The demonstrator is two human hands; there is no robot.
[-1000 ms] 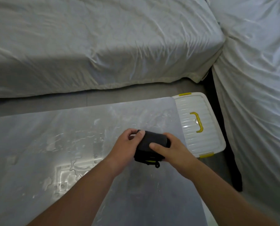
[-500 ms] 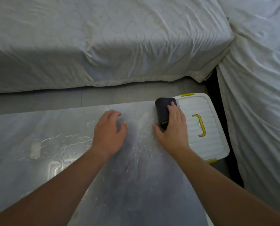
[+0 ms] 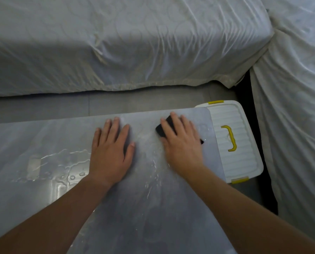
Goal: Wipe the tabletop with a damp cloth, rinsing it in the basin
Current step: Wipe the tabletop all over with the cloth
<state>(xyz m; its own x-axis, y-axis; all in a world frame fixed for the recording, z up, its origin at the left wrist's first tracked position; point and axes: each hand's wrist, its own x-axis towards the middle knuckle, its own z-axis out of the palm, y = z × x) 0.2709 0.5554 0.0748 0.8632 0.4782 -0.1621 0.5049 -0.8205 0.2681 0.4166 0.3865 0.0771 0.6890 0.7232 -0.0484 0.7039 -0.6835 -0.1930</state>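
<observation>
A grey glossy tabletop fills the lower view, with streaks and puddles of water on its left and middle. My right hand lies flat on a folded dark cloth near the table's far right corner; only the cloth's left end and a small tip show. My left hand rests palm down on the table beside it, fingers spread, holding nothing. No basin shows in the view.
A white plastic box lid with yellow handle and clips sits just past the table's right edge. White sheet-covered beds run along the far side and the right. A strip of grey floor lies between table and bed.
Both hands held the folded cloth a second ago. My left hand let go and flattened on the table; my right hand pressed the cloth onto the far right corner and slid it slightly left.
</observation>
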